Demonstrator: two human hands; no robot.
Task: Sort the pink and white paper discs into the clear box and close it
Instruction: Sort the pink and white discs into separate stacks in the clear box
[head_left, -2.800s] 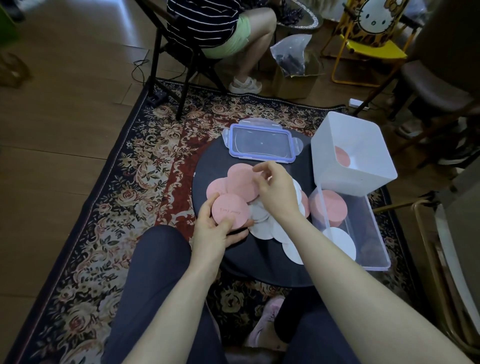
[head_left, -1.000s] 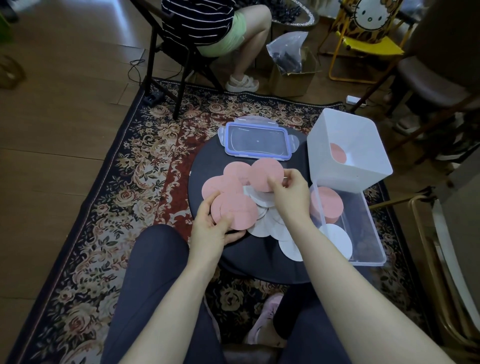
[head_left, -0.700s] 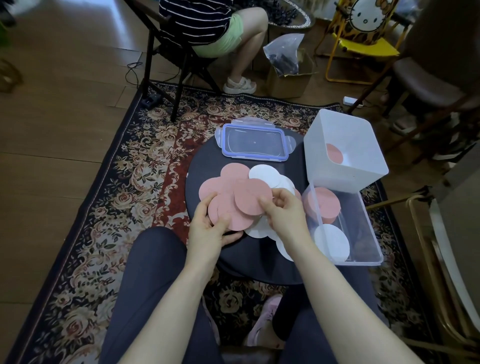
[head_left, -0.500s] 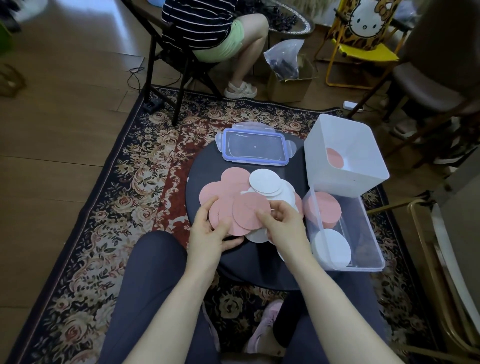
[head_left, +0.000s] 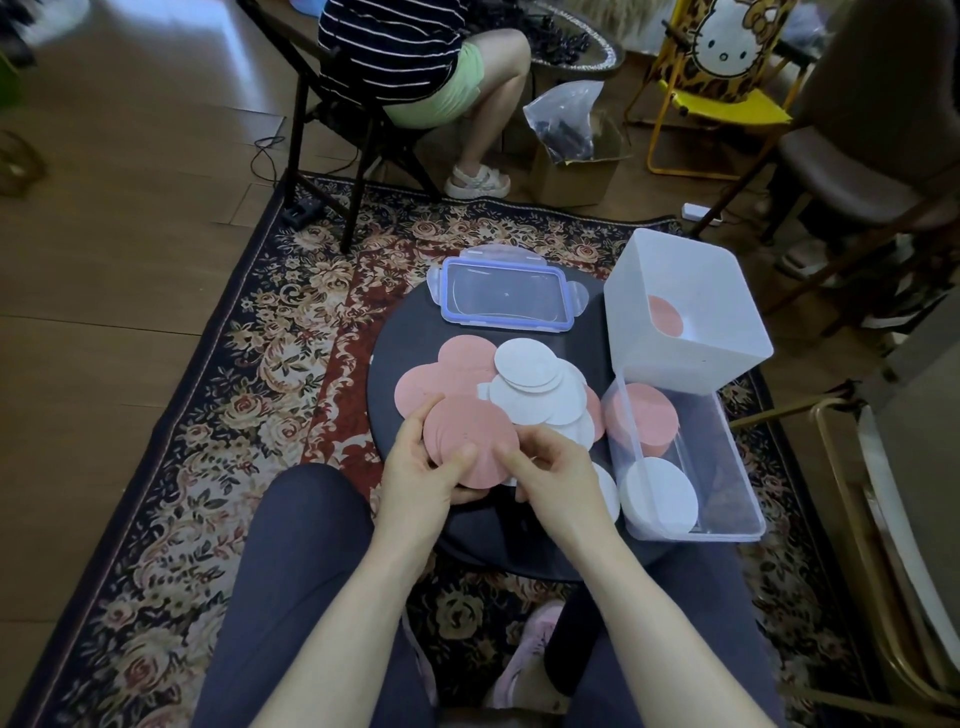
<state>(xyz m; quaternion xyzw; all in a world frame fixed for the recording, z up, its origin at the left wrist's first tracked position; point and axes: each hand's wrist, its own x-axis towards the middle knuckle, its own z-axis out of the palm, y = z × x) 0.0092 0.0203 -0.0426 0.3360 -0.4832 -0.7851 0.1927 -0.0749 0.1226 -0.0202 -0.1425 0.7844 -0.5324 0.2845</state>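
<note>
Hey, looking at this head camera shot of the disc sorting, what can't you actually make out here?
- Head view: how many discs are in the pink stack; the left hand and right hand cover its near edge.
- Rest of the pink disc in the white bin: cut off by the bin's wall.
- Height of the piles in the clear box: seen from above.

Matt paper discs (head_left: 470, 441); glossy clear plastic box (head_left: 727, 467).
</note>
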